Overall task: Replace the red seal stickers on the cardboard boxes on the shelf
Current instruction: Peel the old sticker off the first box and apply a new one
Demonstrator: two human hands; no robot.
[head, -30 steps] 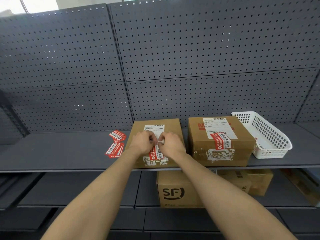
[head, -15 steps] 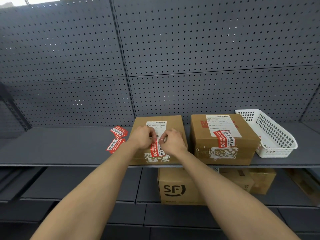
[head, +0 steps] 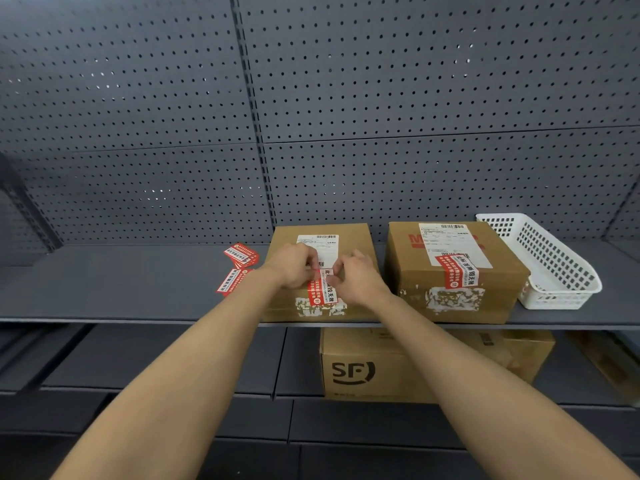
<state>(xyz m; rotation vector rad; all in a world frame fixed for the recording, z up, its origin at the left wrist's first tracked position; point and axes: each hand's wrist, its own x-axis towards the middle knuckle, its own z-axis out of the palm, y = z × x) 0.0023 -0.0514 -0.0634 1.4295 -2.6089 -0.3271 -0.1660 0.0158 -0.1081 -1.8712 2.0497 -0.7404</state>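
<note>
**Both hands at the seal of the left box**

The left box [head: 356, 237] sat at the front lip of the grey shelf [head: 104, 285], with a narrow gap between it and the right box [head: 415, 271]. A white basket [head: 554, 265] stood just beside that one. Spare stickers [head: 240, 258] lay loose just left of the left box, and the shelf ran on beyond them. Grey pegboard [head: 381, 98] stood behind, and an "SF" carton [head: 363, 368] sat on the tier below.

The red sticker [head: 320, 292], printed in white and black, ran from the box top over the front edge, above torn white paper scraps. The left hand [head: 294, 266] and right hand [head: 356, 277] each pinched its upper end with curled fingers. The right box's seal [head: 459, 271] lay flat.
</note>
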